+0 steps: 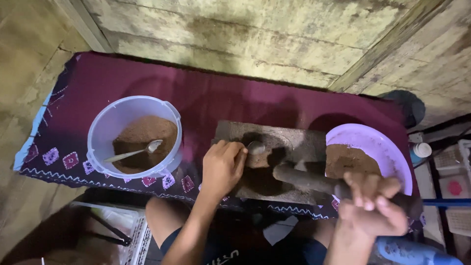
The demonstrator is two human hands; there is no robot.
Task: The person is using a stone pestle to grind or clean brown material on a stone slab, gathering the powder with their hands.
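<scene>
A grey stone grinding slab (230,131) lies on a maroon cloth, with dark brown powder (262,177) piled in its hollow. My left hand (222,166) rests on the slab's near left part and holds a small metal spoon (255,146) whose bowl sits over the powder. My right hand (373,203) grips the handle end of a dark stone pestle (304,177), which lies tilted with its thick end on the slab.
A white plastic bucket (105,126) with brown powder and a second spoon (131,152) stands left. A purple bowl (387,149) of brown powder sits right of the slab. The maroon cloth (206,93) covers the floor; a small bottle (421,150) and crates lie far right.
</scene>
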